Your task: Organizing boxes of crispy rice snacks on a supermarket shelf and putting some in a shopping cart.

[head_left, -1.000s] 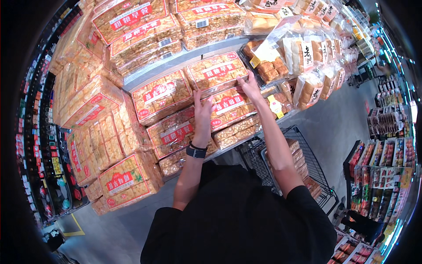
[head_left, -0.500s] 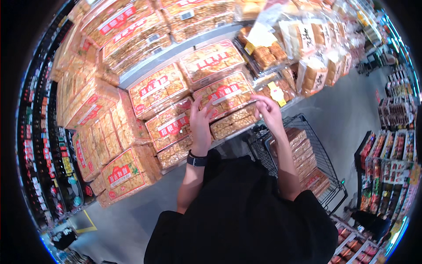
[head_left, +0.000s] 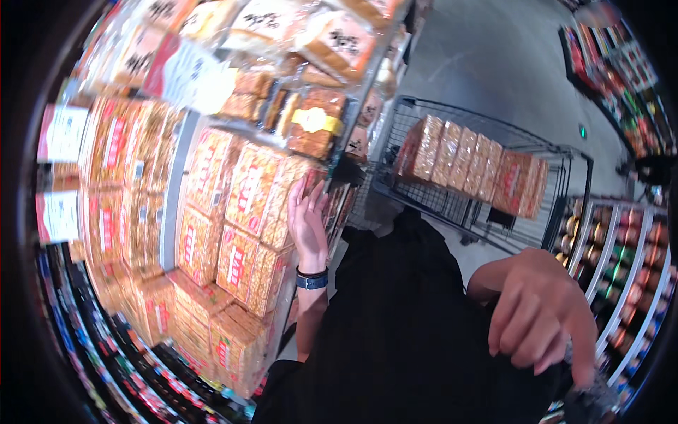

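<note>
Grey shop floor point(head_left: 466, 63) up at 1 o'clock, shelving point(head_left: 621, 283) blurring along the rim past 3. Left hand point(head_left: 308, 219), near dead centre: fingers loosely spread, tips toward 12, no grip on anything I can see, but it overlaps the cracker packs, so can't say if it's touching. Right hand point(head_left: 540, 318) at 4 o'clock has its fingers bent, tips toward 6; can't tell if it's holding anything, and the dark thing point(head_left: 600, 401) beneath is a smear. Black shirt point(head_left: 409, 332) blocks 6. Nearest cracker pack point(head_left: 248, 187) sits just past 9, long axis leaning 1-to-7. Shiny clear plastic, red label, knobbly golden blocks. Wire cart point(head_left: 438, 215) around 2:30 holds similar boxy packs point(head_left: 462, 159), plus squashy bagged loaves point(head_left: 346, 42) at 12.
</note>
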The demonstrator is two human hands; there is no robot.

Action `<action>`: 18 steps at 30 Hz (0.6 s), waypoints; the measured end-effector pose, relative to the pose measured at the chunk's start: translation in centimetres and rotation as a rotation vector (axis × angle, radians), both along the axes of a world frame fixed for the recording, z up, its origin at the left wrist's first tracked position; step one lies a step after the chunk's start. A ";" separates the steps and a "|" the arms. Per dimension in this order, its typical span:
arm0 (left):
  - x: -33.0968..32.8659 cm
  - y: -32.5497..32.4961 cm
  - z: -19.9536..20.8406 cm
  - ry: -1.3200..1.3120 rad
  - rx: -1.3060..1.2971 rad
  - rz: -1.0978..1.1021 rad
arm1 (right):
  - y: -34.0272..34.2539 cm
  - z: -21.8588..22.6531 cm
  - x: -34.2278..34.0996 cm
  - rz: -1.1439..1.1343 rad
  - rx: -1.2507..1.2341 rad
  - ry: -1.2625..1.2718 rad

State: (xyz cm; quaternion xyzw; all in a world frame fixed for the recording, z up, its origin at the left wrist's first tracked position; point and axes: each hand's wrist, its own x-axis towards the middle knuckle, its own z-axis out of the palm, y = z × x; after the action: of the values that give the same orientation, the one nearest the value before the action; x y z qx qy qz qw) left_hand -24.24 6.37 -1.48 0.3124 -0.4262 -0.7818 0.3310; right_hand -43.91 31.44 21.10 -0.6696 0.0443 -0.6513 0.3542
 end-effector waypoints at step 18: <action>-16.8 13.4 -0.6 -0.083 0.040 -0.514 | 15.4 -2.4 -7.4 -0.368 -0.193 -0.159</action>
State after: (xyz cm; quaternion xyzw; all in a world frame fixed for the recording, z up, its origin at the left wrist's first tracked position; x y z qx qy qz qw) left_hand -41.06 19.73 -2.06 0.2322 -0.4894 -0.8349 0.0974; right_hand -51.29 46.87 18.67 -0.6277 0.0750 -0.7568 0.1663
